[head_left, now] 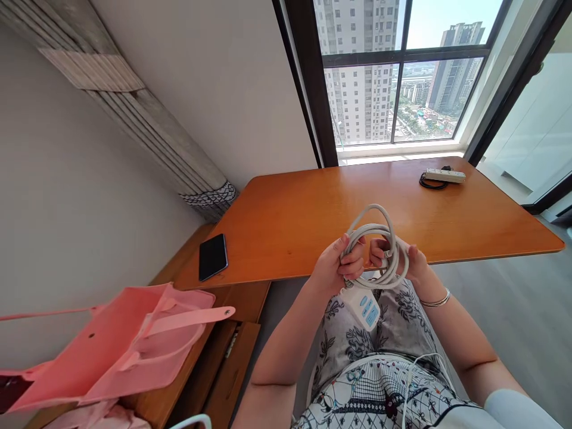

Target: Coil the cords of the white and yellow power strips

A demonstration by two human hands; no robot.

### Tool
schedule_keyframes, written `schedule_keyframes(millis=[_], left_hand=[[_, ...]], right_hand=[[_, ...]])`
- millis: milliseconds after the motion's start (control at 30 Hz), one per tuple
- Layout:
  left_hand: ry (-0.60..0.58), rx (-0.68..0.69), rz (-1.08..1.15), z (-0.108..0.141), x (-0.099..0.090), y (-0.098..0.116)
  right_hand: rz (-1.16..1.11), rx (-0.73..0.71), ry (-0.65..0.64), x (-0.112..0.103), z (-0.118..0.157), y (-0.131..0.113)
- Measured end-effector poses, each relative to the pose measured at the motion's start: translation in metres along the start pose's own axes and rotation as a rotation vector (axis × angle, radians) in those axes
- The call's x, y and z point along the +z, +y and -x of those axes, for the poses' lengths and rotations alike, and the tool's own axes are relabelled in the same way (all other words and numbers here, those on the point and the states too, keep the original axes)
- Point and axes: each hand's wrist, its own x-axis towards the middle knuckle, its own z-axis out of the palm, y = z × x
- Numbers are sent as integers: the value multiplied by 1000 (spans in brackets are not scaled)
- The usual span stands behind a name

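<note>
Between my two hands is a coiled white power cord, held above my lap at the table's front edge. My left hand is closed around the left side of the loops. On the right side, my right hand grips the coil with its fingers curled. Below my left hand hangs a white power strip block with light blue patches on its face, tilted over my patterned trousers. The cord's plug end cannot be made out.
The brown wooden table carries a black phone at its left and a white power strip with black cable at its far right. A pink bag sits left on a wooden cabinet. Behind is a window.
</note>
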Motion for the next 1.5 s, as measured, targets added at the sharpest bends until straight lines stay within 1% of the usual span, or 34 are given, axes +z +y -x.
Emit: schedule_keyframes(millis=[100,233,333,467,533,667,733,833,933,1033,1167,1300,1400,1500], left_hand=[[31,18,37,3,2,7],[63,55,17,9,5,16],[104,64,-12,11,6,18],[162,73,-14,8,6,16],[173,64,-22,5,6,13],[141,42,-58,2,5,9],[122,42,-71,3,5,8],[88,40,-84,4,5,7],[66,31,-74,3,5,5],[87,15,-59,0,4,2],[108,-2,-69,-2,2,0],[105,-35,-104,-1,1,-4],[99,-40,-123,-1,1,-6],[103,-47,-114,-1,0,-7]], right_hand=[[14,-24,29,-2,2,13],[182,13,103,-15,13,23],[344,46,153,-23,19,15],[495,58,140,-20,16,-6],[467,74,140,-14,13,-11],[239,111,163,-1,8,-10],[208,133,222,3,7,-6],[252,157,348,4,8,0],[222,168,407,3,8,1],[119,188,402,3,8,-4],[8,212,339,9,6,-15],[33,243,311,12,0,-18],[68,287,344,12,-3,-16],[105,285,367,12,-3,-15]])
